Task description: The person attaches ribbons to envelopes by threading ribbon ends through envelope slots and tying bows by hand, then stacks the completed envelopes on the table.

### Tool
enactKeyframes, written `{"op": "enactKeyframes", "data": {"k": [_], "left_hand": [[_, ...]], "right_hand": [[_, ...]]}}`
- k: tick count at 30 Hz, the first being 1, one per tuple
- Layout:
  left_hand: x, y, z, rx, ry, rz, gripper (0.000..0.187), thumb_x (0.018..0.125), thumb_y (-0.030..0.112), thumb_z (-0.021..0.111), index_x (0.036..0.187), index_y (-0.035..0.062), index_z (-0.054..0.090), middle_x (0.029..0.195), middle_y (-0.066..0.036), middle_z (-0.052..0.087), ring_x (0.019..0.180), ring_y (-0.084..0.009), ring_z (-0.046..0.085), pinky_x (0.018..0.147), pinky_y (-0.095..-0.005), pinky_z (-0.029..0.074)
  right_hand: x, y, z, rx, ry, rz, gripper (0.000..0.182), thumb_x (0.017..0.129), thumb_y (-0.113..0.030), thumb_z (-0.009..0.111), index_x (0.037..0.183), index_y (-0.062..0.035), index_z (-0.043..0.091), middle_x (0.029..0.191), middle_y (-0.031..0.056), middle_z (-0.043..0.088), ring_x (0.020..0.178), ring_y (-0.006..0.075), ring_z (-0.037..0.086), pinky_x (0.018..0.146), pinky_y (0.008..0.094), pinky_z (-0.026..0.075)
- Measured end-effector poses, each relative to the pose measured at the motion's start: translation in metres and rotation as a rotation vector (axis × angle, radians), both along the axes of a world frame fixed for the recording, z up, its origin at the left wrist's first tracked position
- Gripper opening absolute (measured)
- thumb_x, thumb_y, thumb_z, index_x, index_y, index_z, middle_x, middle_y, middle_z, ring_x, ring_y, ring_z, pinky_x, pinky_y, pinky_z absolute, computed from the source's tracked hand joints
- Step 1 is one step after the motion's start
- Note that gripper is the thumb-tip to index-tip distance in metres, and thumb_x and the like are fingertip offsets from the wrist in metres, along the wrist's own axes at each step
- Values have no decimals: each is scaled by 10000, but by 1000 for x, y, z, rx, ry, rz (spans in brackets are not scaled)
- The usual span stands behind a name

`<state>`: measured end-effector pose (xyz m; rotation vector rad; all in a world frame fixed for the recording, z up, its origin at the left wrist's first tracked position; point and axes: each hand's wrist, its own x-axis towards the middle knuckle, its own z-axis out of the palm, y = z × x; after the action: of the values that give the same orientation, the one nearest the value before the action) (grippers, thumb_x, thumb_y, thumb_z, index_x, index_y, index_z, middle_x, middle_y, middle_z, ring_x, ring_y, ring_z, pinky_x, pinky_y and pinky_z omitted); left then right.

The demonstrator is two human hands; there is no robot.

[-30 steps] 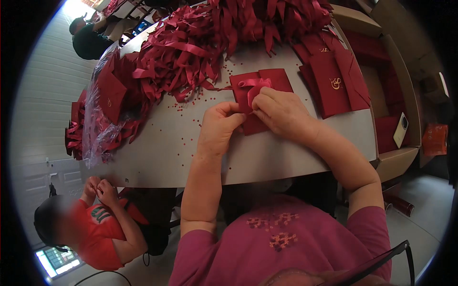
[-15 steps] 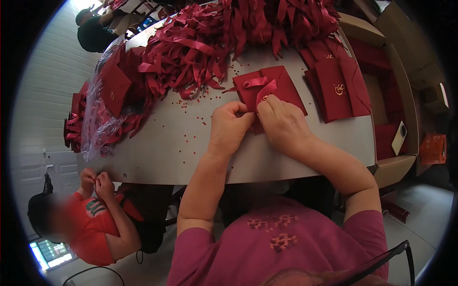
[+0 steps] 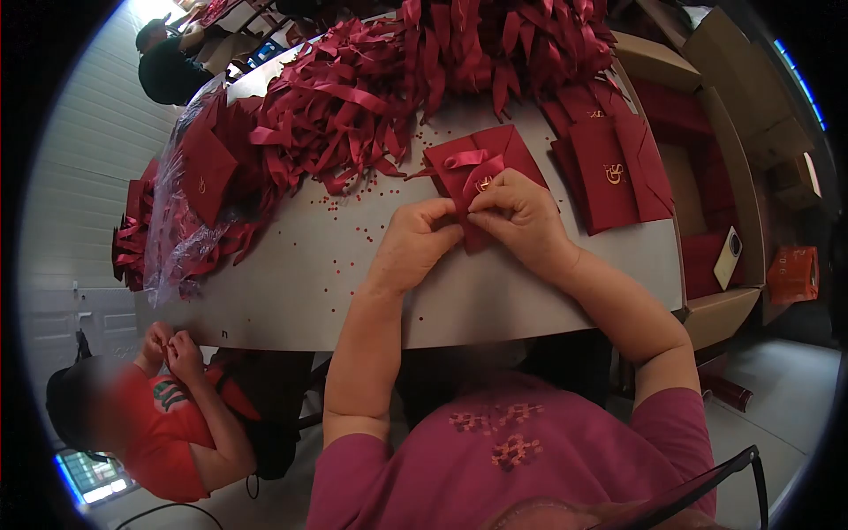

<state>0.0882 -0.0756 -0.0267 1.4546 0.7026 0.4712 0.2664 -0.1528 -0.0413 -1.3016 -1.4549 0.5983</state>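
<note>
A red paper gift bag (image 3: 527,155) with a gold emblem lies flat on the table in front of me. A shiny red ribbon (image 3: 465,160) runs across its upper face and down toward my fingers. My left hand (image 3: 415,243) is closed, thumb and forefinger pinching the bag's near left edge. Just beside it, my right hand (image 3: 527,215) is also closed, its fingertips pinched at the lower end of the ribbon, over the bag. Exactly what lies between the right fingertips is partly hidden.
Ribboned red bags (image 3: 336,110) are heaped at the back, with plastic wrap (image 3: 172,234) at left. More bags (image 3: 609,172) lie at right, beside a cardboard box (image 3: 724,314) holding a phone (image 3: 727,258). Small red dots (image 3: 369,234) litter the table (image 3: 459,314). A person in red (image 3: 168,424) sits at left.
My right hand has come down from the ribbon's loop to the bag's near part, with thumb and forefinger now visibly pinched. The left hand stays at the bag's edge. The view has shifted slightly.
</note>
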Motion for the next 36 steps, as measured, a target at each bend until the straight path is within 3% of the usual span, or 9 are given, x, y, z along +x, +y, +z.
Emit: {"op": "enactKeyframes", "data": {"k": [3, 7, 10, 21, 23, 25, 26, 28, 36], "left_hand": [[1, 1, -2, 109, 86, -72, 208, 857, 1, 577, 1041, -19, 671, 867, 10, 645, 770, -68, 568, 706, -229, 465], [4, -1, -5, 99, 59, -56, 181, 859, 7, 564, 1008, -17, 665, 844, -25, 645, 724, -93, 576, 674, -254, 476], [6, -3, -6, 202, 91, -44, 147, 861, 7, 556, 970, -24, 650, 831, -53, 643, 688, -117, 585, 650, -272, 482], [7, -4, -11, 403, 95, -36, 62, 823, -6, 569, 872, -30, 599, 760, -131, 587, 662, -229, 591, 617, -333, 461], [5, -2, -9, 440, 202, -73, 110, 864, -31, 544, 932, -32, 630, 844, -52, 628, 709, -115, 589, 667, -259, 492], [6, -5, -3, 403, 188, -54, 104, 861, -31, 546, 925, -36, 627, 836, -57, 626, 704, -118, 590, 664, -261, 490], [7, -6, 0, 366, 175, -36, 98, 857, -31, 547, 918, -40, 624, 827, -61, 624, 699, -122, 590, 662, -263, 488], [6, -6, -1, 367, 193, -32, 95, 857, -28, 548, 916, -41, 622, 824, -63, 626, 697, -121, 591, 655, -266, 485], [1, 2, -8, 564, 246, -47, 59, 855, -10, 570, 867, -44, 617, 812, -62, 592, 660, -136, 582, 621, -275, 470]], "right_hand": [[3, 2, 9, 70, 45, -53, 99, 823, -12, 707, 910, -40, 670, 864, -5, 581, 743, 55, 525, 607, 227, 414], [28, 15, 17, 18, 289, -394, 114, 890, -144, 674, 911, -36, 647, 852, 91, 610, 735, 230, 594, 695, 302, 491], [34, 17, 11, -88, -396, -444, 333, 951, -325, 571, 804, -29, 615, 888, 192, 650, 817, 377, 627, 719, 437, 510], [38, 18, 14, -211, -525, -428, 277, 840, -289, 659, 840, -20, 593, 813, 171, 651, 740, 354, 654, 665, 451, 521], [41, 20, 14, -215, -486, -464, 246, 841, -248, 651, 835, -16, 569, 791, 147, 646, 729, 314, 663, 655, 423, 524], [44, 25, 10, -46, 190, -244, 162, 880, -192, 621, 861, -60, 529, 753, 67, 603, 682, 186, 639, 621, 352, 515], [46, 24, 10, -45, 190, -243, 162, 880, -192, 621, 861, -60, 529, 753, 67, 603, 682, 186, 639, 621, 352, 515], [39, 20, 37, -189, 1122, 27, 78, 932, -139, 574, 910, -99, 510, 741, 23, 554, 599, 96, 533, 567, 288, 465], [34, 38, -13, -239, 1221, 158, 197, 992, -130, 498, 1181, -99, 452, 765, 69, 564, 531, 92, 402, 541, 262, 392]]}}
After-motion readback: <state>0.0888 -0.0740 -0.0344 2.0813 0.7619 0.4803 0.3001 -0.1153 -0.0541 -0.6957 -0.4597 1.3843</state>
